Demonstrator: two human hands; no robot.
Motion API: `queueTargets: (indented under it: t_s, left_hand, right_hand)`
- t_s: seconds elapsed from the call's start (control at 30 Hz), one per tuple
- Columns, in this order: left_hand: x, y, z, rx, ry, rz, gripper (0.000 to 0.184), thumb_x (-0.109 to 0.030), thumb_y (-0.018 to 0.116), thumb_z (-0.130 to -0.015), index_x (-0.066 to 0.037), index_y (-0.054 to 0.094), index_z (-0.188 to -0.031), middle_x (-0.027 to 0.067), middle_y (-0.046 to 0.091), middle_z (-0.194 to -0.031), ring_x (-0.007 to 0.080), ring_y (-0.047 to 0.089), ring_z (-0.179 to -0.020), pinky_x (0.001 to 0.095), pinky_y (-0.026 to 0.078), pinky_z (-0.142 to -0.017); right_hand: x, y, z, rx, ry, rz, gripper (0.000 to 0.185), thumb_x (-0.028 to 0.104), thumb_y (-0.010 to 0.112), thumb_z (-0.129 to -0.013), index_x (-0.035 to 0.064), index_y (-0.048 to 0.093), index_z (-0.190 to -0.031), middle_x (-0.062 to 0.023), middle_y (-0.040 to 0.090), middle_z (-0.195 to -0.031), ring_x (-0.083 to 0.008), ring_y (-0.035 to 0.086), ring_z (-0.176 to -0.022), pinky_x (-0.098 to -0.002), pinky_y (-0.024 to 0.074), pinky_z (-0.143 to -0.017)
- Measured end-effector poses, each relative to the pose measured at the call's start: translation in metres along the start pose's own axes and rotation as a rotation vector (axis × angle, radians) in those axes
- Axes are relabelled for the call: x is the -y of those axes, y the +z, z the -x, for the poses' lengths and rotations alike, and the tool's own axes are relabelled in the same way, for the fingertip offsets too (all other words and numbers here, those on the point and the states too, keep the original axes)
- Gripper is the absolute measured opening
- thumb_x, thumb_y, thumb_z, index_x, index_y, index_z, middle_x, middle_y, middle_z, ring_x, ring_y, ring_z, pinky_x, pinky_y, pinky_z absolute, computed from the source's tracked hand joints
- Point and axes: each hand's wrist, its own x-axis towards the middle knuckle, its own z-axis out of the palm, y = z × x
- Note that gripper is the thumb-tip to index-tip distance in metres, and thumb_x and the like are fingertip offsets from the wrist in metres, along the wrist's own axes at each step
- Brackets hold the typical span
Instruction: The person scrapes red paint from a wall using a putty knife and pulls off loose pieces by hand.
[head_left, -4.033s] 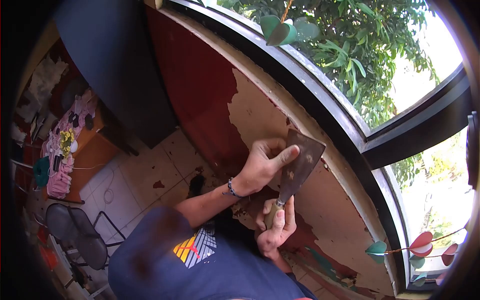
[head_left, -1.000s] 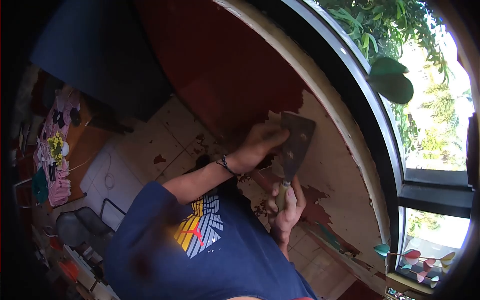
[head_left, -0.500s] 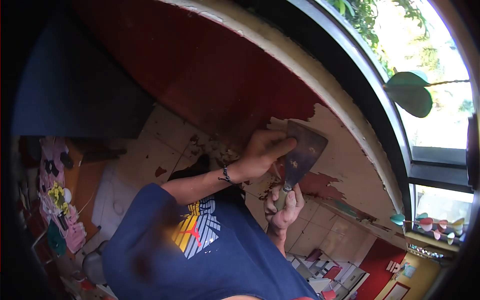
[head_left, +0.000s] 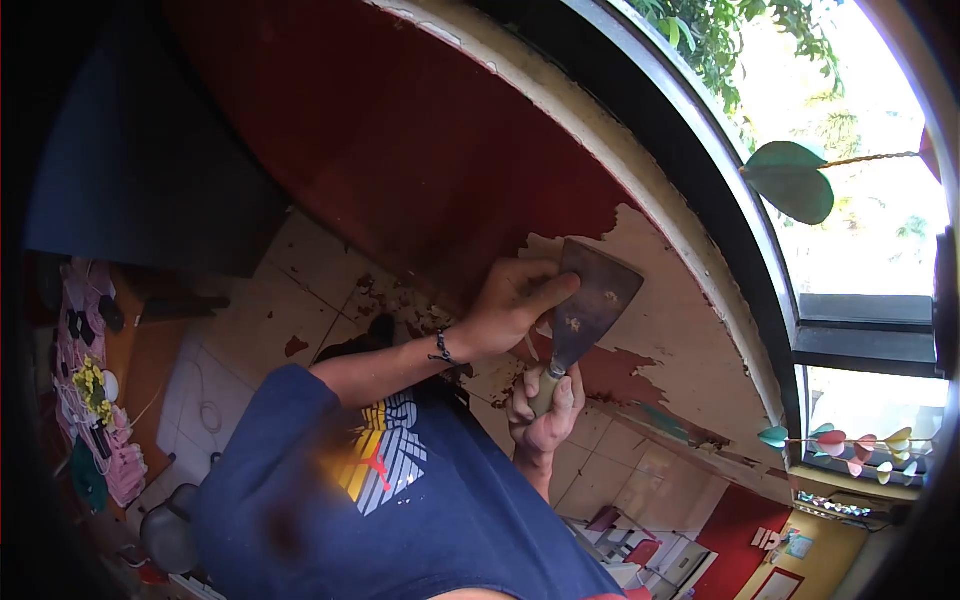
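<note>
My right hand (head_left: 548, 412) is wrapped around the handle of a paint scraper (head_left: 597, 305), which has a wide, dark, stained blade. The blade points upward in the view, in front of a bare patch of the wall. My left hand (head_left: 520, 305), with a dark beaded bracelet at the wrist, grips the blade's left edge. Its thumb lies on the blade's face, while the other fingers are partly hidden. Ragged red paint (head_left: 420, 150) borders the bare patch (head_left: 680, 300) around the blade. A thin pale strip shows just below the left hand.
Paint flakes litter the tiled floor (head_left: 300, 260). A window frame (head_left: 690, 110) curves along the right, with a garland of paper leaves (head_left: 790, 180) hanging there. At left stand a dark panel (head_left: 150, 170) and a desk (head_left: 140, 350) bearing cloth and small objects. Chairs (head_left: 640, 550) stand farther off.
The whole view has shifted slightly, so everything appears a little farther left. Both hands keep their hold on the scraper, and its place against the wall looks nearly the same.
</note>
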Motion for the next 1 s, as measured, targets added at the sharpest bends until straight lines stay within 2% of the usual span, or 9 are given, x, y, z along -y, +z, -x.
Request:
queueTargets:
  t_s: [0.3,0.4,0.5,0.57,0.6,0.73,0.83,0.9,1.0]
  left_hand:
    - [-0.001,0.004,-0.002,-0.047,0.028,-0.061,0.025,-0.022,0.055,-0.089,0.000,0.061,-0.079,0.0007,0.058,-0.065,0.0037,0.051,-0.055,0.0193,0.040,-0.048]
    - [0.007,0.008,0.001,-0.033,-0.012,0.058,0.025,-0.022,0.055,-0.089,0.001,0.062,-0.080,0.0011,0.059,-0.066,0.0042,0.053,-0.058,0.0202,0.041,-0.049]
    - [0.000,0.012,-0.002,-0.076,0.105,-0.006,0.025,-0.022,0.056,-0.089,0.001,0.061,-0.080,0.0017,0.060,-0.067,0.0049,0.055,-0.061,0.0208,0.043,-0.050]
    - [0.001,0.012,-0.001,-0.053,0.087,-0.029,0.025,-0.022,0.056,-0.089,0.001,0.061,-0.079,0.0020,0.060,-0.067,0.0051,0.056,-0.063,0.0208,0.044,-0.051]
    - [-0.001,0.011,-0.001,-0.019,0.070,-0.060,0.026,-0.023,0.057,-0.089,0.001,0.061,-0.079,0.0023,0.060,-0.067,0.0053,0.056,-0.064,0.0209,0.045,-0.052]
    - [-0.007,0.017,-0.004,-0.009,0.100,-0.091,0.027,-0.023,0.057,-0.089,0.001,0.061,-0.077,0.0023,0.061,-0.068,0.0056,0.057,-0.063,0.0208,0.046,-0.053]
    - [-0.006,0.017,-0.008,0.010,0.126,-0.090,0.026,-0.023,0.058,-0.088,0.001,0.061,-0.077,0.0022,0.060,-0.068,0.0056,0.057,-0.062,0.0208,0.048,-0.054]
    - [-0.009,0.016,-0.004,0.003,0.079,-0.076,0.025,-0.022,0.058,-0.088,0.001,0.061,-0.076,0.0022,0.060,-0.068,0.0057,0.057,-0.063,0.0212,0.048,-0.054]
    - [-0.012,0.019,0.000,0.000,0.004,-0.062,0.022,-0.017,0.055,-0.089,0.002,0.062,-0.081,0.0030,0.062,-0.071,0.0046,0.055,-0.066,0.0209,0.044,-0.057]
  right_hand:
    - [0.002,-0.003,-0.004,-0.001,0.002,0.007,0.044,0.031,0.042,-0.092,-0.0035,0.043,-0.118,-0.0074,0.045,-0.067,-0.0072,0.032,-0.039,-0.0187,0.0232,-0.034]
    - [0.006,-0.017,-0.010,0.033,0.090,-0.014,0.041,0.031,0.039,-0.093,0.0029,0.036,-0.122,-0.0058,0.043,-0.069,-0.0068,0.030,-0.037,-0.0189,0.0230,-0.030]
    - [0.010,-0.011,-0.014,0.182,0.043,0.054,0.041,0.031,0.038,-0.093,0.0043,0.035,-0.124,-0.0058,0.043,-0.069,-0.0064,0.030,-0.037,-0.0179,0.0228,-0.030]
    - [0.011,0.000,-0.007,0.015,0.037,-0.033,0.043,0.030,0.041,-0.093,-0.0058,0.042,-0.117,-0.0073,0.045,-0.067,-0.0058,0.030,-0.039,-0.0174,0.0219,-0.034]
    - [0.010,-0.002,-0.006,0.022,0.039,-0.040,0.043,0.030,0.041,-0.093,-0.0058,0.042,-0.117,-0.0073,0.045,-0.067,-0.0058,0.030,-0.039,-0.0174,0.0219,-0.034]
    - [0.009,-0.011,-0.007,0.031,-0.033,-0.081,0.041,0.028,0.040,-0.093,-0.0033,0.043,-0.118,-0.0084,0.046,-0.069,-0.0061,0.031,-0.039,-0.0173,0.0228,-0.033]
    - [0.010,-0.008,-0.007,0.075,-0.021,-0.015,0.040,0.031,0.036,-0.094,0.0042,0.034,-0.124,-0.0061,0.044,-0.068,-0.0065,0.031,-0.038,-0.0180,0.0238,-0.030]
    - [0.014,-0.001,-0.001,-0.014,-0.045,-0.028,0.041,0.028,0.039,-0.093,-0.0030,0.042,-0.120,-0.0085,0.046,-0.067,-0.0062,0.032,-0.039,-0.0173,0.0236,-0.033]
    - [0.016,-0.007,-0.007,0.038,-0.042,-0.028,0.043,0.028,0.039,-0.093,-0.0033,0.041,-0.122,-0.0088,0.046,-0.067,-0.0066,0.032,-0.039,-0.0177,0.0236,-0.033]
